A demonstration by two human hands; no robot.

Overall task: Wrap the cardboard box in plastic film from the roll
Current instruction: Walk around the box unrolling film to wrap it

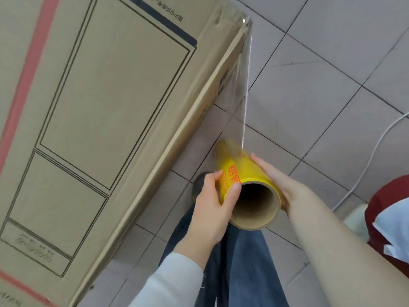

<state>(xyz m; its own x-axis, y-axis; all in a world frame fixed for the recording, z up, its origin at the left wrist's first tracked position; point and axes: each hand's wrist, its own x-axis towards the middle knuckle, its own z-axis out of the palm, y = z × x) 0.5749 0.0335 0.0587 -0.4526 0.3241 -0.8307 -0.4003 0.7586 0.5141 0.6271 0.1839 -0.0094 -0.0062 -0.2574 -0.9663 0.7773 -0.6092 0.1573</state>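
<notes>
Grey square floor tiles [332,74] with dark grout lines run under everything, smooth and faintly glossy. One cardboard box [99,107] fills the left side: tall, flat-faced brown corrugated board, printed with dark double-line rectangular panels, a pink-red band down its left edge and another across its lower corner, and a dark blue strip near its top. One sheet of clear plastic film [241,85] is stretched taut from the box's far right corner, where it glints, down along the box's right side to the roll [234,171].

There is one roll, just right of the box's long edge. It is a yellow cylinder with red print round a thick brown cardboard core, its hollow open end facing the camera. Two hands hold it. The left hand [212,207], out of a pale grey sleeve [174,282], grips the near end on the box side, fingers curled round the yellow wall and thumb laid on the rim. The right hand [276,176], on a bare forearm, clasps the side away from the box, one digit lying along the top.

Below the roll are blue jeans [243,262] and one dark shoe [199,180] beside the box's base. Far right of the box lie one thin white cable [365,171], curving over the tiles, and a dark red object [389,209]
</notes>
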